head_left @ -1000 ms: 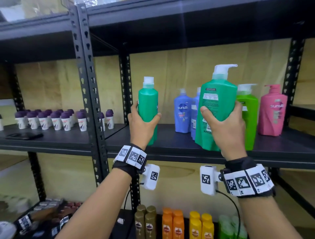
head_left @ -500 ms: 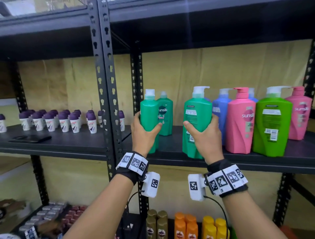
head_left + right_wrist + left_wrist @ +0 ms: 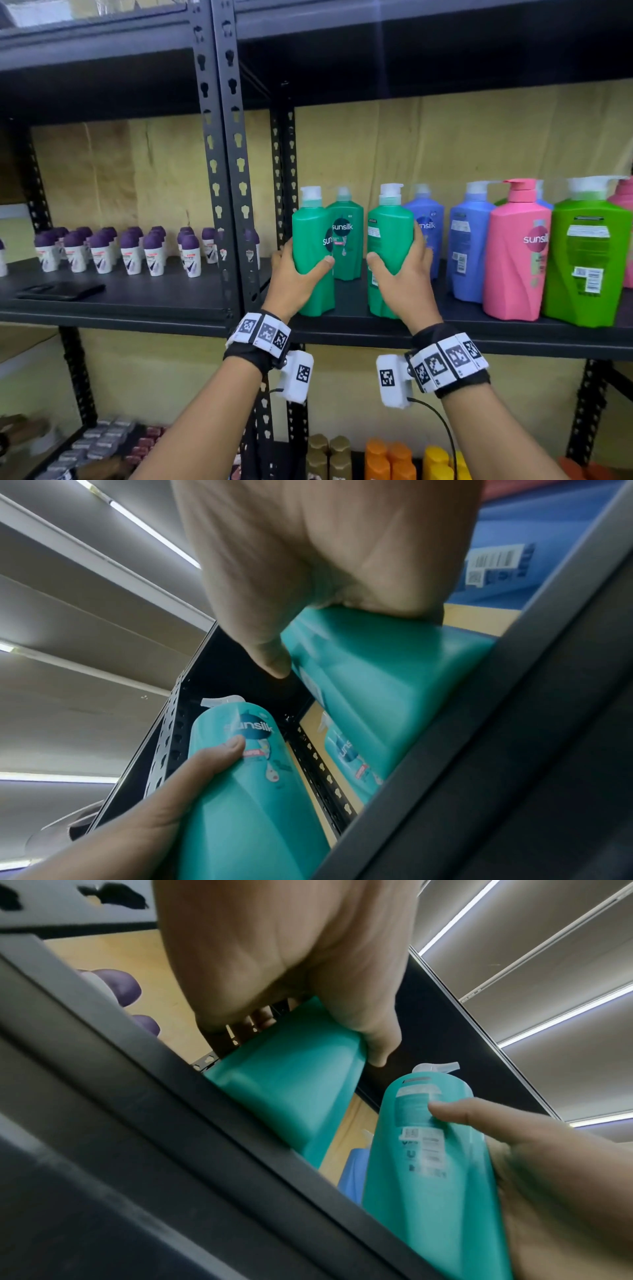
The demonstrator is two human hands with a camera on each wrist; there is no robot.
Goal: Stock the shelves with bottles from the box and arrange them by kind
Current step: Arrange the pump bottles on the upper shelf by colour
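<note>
My left hand (image 3: 299, 272) grips a dark green pump bottle (image 3: 311, 240) low on its body, with the label facing right. My right hand (image 3: 397, 263) grips a second dark green pump bottle (image 3: 390, 233), back label towards me. Both are upright at the front edge of the black shelf (image 3: 479, 330). I cannot tell whether their bases rest on it. A third green bottle (image 3: 346, 240) stands behind, in the gap between them. The left wrist view shows my held bottle (image 3: 291, 1080) above the shelf lip. The right wrist view shows the other bottle (image 3: 383, 685).
Right of my hands stand blue bottles (image 3: 467, 246), a pink bottle (image 3: 517, 260) and a light green one (image 3: 585, 263). A black upright post (image 3: 226, 171) borders the bay on the left. Beyond it are purple-capped roll-ons (image 3: 130, 251). Small bottles (image 3: 387, 459) fill the shelf below.
Both hands have carried their green bottles leftwards along the shelf and lower, from in front of the blue and light green bottles to the left end, on either side of the third green bottle.
</note>
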